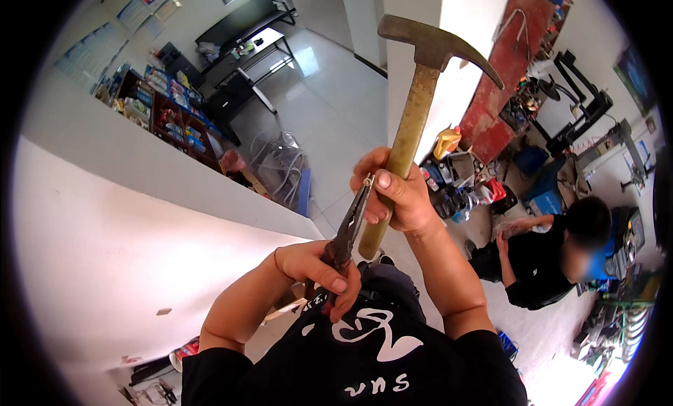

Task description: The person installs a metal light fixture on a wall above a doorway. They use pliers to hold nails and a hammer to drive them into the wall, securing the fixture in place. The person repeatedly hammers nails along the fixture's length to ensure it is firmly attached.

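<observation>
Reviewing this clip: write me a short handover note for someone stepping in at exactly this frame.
Right hand: closed around the wooden handle of the hammer, head raised, upright.
Left hand: closed on the handles of the pliers, whose tip reaches the right thumb.
Both tools are held in front of the chest, beside the white wall.
Nearby: another person crouches on the floor to the right.
Done or left: the frame shows no workpiece, so neither can be told.

R hand (396, 196) grips hammer (413, 105) upright; L hand (319, 266) holds pliers (348, 231).
</observation>
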Demonstrator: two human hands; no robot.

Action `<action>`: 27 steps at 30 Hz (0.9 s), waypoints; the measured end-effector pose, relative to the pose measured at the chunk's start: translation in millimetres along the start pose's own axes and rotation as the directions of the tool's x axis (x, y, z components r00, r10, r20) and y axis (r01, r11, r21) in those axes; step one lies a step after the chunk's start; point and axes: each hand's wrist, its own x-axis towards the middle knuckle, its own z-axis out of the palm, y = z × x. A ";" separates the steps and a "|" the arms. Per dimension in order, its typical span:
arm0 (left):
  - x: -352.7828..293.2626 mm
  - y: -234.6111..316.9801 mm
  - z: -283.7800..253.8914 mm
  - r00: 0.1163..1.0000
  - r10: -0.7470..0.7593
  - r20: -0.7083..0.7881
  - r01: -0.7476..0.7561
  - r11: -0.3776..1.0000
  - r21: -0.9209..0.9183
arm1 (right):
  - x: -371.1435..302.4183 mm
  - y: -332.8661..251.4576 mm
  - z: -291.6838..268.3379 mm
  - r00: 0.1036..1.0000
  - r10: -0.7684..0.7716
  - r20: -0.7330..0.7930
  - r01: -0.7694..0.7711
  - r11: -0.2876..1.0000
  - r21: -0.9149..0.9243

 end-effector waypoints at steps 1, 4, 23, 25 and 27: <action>-3.8 -2.5 -0.5 1.000 0.029 -0.012 -0.030 0.999 -0.043 | 4.3 2.6 0.7 0.999 0.024 0.038 -0.026 0.998 0.059; -19.0 -6.2 0.3 0.994 0.070 -0.084 -0.078 0.993 -0.092 | 12.3 11.9 7.9 0.989 -0.006 0.150 -0.014 0.991 0.130; -34.1 -7.8 8.3 0.975 0.094 -0.201 -0.138 0.966 -0.217 | 24.5 37.2 0.9 0.994 0.055 0.092 -0.082 0.941 0.328; -30.4 -2.0 13.1 0.963 0.058 -0.262 -0.108 0.977 -0.183 | 23.1 38.7 -4.0 0.995 0.062 0.084 -0.087 0.934 0.345; -29.8 -2.1 12.8 0.956 0.045 -0.291 -0.103 0.977 -0.186 | 21.5 38.7 -8.4 0.995 0.063 0.078 -0.087 0.935 0.345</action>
